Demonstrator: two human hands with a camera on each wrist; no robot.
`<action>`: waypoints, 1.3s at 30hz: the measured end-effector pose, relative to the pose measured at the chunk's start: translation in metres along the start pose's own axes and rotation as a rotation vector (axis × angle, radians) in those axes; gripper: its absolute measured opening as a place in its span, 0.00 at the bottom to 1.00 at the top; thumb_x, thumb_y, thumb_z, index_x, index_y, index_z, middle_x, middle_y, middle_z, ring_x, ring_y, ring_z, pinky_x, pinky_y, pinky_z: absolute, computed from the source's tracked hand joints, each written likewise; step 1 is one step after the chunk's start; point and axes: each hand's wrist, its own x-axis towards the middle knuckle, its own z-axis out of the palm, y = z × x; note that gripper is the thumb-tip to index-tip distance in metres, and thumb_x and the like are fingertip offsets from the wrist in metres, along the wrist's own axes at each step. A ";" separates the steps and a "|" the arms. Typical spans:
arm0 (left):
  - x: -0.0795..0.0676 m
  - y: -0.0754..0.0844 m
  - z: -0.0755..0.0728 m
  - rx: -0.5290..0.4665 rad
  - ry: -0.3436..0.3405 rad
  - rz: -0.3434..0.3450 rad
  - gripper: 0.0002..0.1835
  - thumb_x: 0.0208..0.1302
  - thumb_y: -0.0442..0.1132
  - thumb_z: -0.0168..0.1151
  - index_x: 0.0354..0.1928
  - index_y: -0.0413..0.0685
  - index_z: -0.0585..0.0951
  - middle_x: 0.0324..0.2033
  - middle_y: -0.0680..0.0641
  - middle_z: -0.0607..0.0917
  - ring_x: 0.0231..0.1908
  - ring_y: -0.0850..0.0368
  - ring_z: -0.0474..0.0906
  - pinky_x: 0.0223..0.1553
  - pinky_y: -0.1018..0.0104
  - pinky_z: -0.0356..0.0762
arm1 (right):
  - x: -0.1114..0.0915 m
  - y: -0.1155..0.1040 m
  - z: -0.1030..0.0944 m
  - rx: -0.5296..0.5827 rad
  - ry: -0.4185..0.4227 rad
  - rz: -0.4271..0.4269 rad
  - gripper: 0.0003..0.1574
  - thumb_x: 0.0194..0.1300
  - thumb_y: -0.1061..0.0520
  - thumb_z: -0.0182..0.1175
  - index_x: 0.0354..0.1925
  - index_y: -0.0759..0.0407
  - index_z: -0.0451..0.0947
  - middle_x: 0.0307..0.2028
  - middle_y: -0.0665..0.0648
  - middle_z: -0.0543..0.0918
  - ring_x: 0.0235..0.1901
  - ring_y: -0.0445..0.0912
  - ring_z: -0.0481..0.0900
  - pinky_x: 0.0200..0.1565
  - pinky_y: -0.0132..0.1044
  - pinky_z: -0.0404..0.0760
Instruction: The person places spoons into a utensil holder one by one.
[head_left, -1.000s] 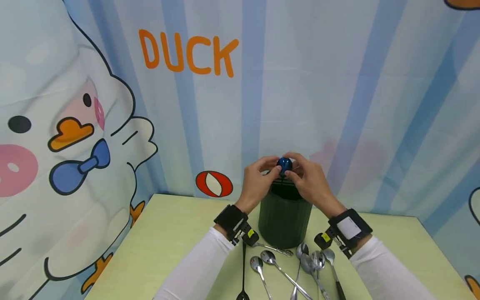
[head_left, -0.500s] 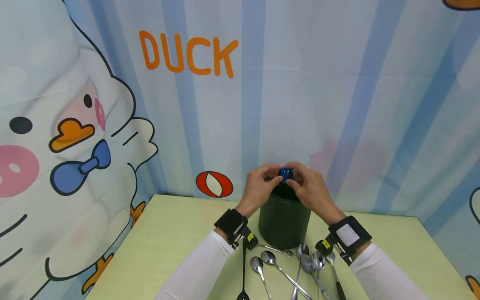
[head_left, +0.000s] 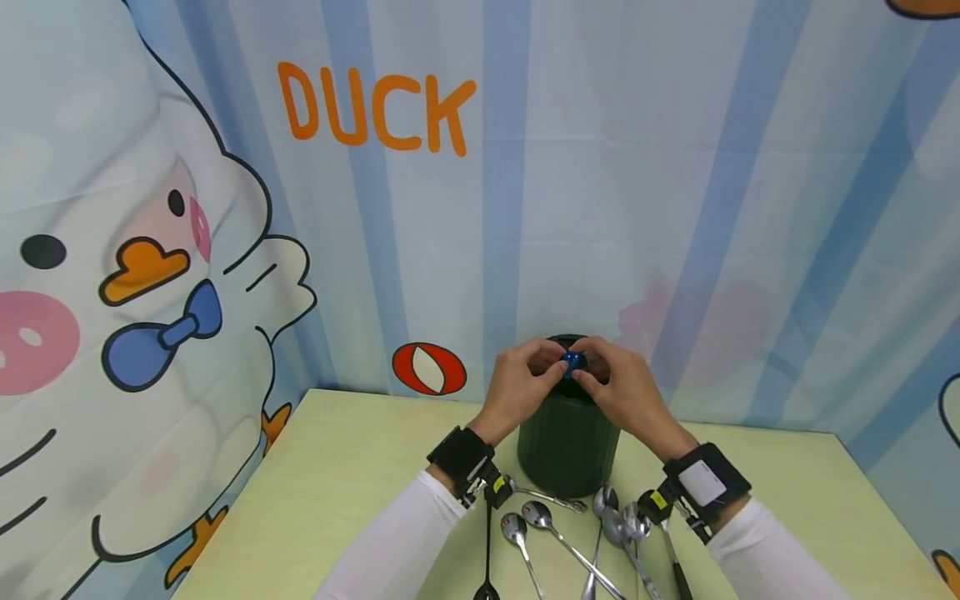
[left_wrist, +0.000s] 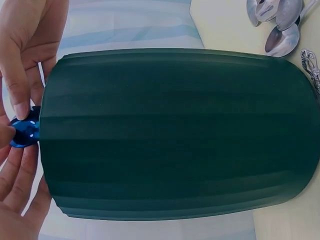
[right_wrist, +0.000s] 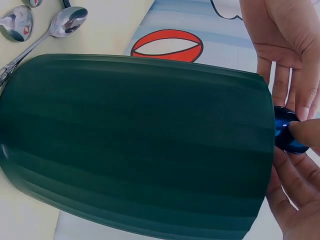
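Observation:
Both hands meet over the mouth of a dark green fluted container (head_left: 567, 450) that stands upright on the table. Between them is a shiny blue metallic spoon (head_left: 573, 363), bowl upward, its lower part hidden inside the container. My left hand (head_left: 519, 382) pinches the bowl from the left with thumb and fingers. From the other side my right hand (head_left: 624, 385) pinches it too. In the left wrist view the blue bowl (left_wrist: 26, 129) shows right at the container's rim; in the right wrist view a thumb lies on the bowl (right_wrist: 284, 125).
In front of the container lie several silver spoons (head_left: 514, 527), some overlapping at the right. A black spoon (head_left: 487, 592) lies left of them. An ornate-handled spoon (right_wrist: 69, 21) lies close to the container's base. A striped curtain (head_left: 600, 208) with duck prints hangs behind the table (head_left: 360, 467).
Both hands have moved down together with the blue spoon, which now sits lower, at the container's mouth. The container and the spoons on the table have stayed put.

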 end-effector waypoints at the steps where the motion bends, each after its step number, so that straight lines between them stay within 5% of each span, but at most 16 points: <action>1: -0.001 0.000 0.000 -0.001 -0.006 0.004 0.09 0.65 0.41 0.58 0.45 0.50 0.77 0.34 0.53 0.81 0.34 0.68 0.75 0.38 0.73 0.77 | -0.001 0.000 0.000 0.002 -0.005 -0.002 0.20 0.60 0.60 0.62 0.51 0.53 0.72 0.31 0.50 0.78 0.27 0.38 0.76 0.28 0.39 0.80; 14: -0.018 0.011 -0.002 0.012 -0.051 0.036 0.09 0.65 0.39 0.57 0.46 0.51 0.77 0.34 0.55 0.81 0.35 0.70 0.74 0.39 0.74 0.76 | -0.021 -0.004 -0.004 0.000 -0.016 -0.046 0.21 0.59 0.60 0.63 0.52 0.56 0.72 0.33 0.52 0.80 0.30 0.41 0.79 0.33 0.39 0.83; 27: -0.035 0.018 -0.007 0.058 -0.065 0.054 0.13 0.70 0.43 0.51 0.52 0.49 0.74 0.48 0.50 0.78 0.50 0.65 0.70 0.55 0.68 0.69 | -0.034 0.002 -0.010 -0.038 0.017 0.008 0.24 0.62 0.56 0.61 0.56 0.53 0.69 0.40 0.56 0.82 0.34 0.46 0.79 0.25 0.42 0.76; 35: -0.042 0.043 -0.023 0.111 -0.073 0.096 0.21 0.69 0.47 0.50 0.62 0.51 0.69 0.61 0.51 0.68 0.62 0.61 0.58 0.63 0.60 0.60 | -0.038 -0.010 -0.021 -0.087 0.120 0.005 0.41 0.60 0.50 0.61 0.67 0.47 0.55 0.60 0.59 0.69 0.41 0.57 0.76 0.35 0.57 0.77; 39: -0.044 0.060 -0.033 0.156 -0.107 0.107 0.29 0.67 0.52 0.51 0.68 0.57 0.60 0.69 0.51 0.55 0.67 0.55 0.47 0.63 0.47 0.56 | -0.036 -0.021 -0.028 -0.101 0.165 -0.064 0.51 0.55 0.49 0.64 0.70 0.47 0.49 0.67 0.59 0.57 0.58 0.59 0.65 0.48 0.65 0.71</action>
